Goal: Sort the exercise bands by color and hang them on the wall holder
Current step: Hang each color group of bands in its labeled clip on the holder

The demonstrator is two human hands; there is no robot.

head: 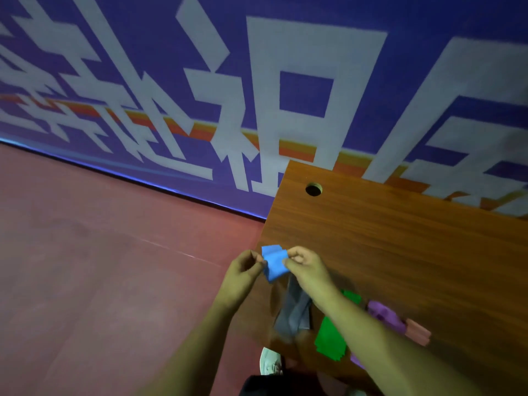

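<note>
Left hand [243, 267] and right hand [307, 267] each pinch a folded blue band [274, 262] held between them, fingers curled on its edges, over the table [400, 238] corner. Grey band [294, 312], green band [330, 338], purple band [384, 314] and pink band [418, 331] lie below and beside our right forearm. We see no wall holder and judge the sorting barely begun.

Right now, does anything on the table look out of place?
Nothing damaged. The grey band, green band, purple band and pink band lie loose and unsorted at the table edge. Left hand and right hand pinch a blue band.
</note>
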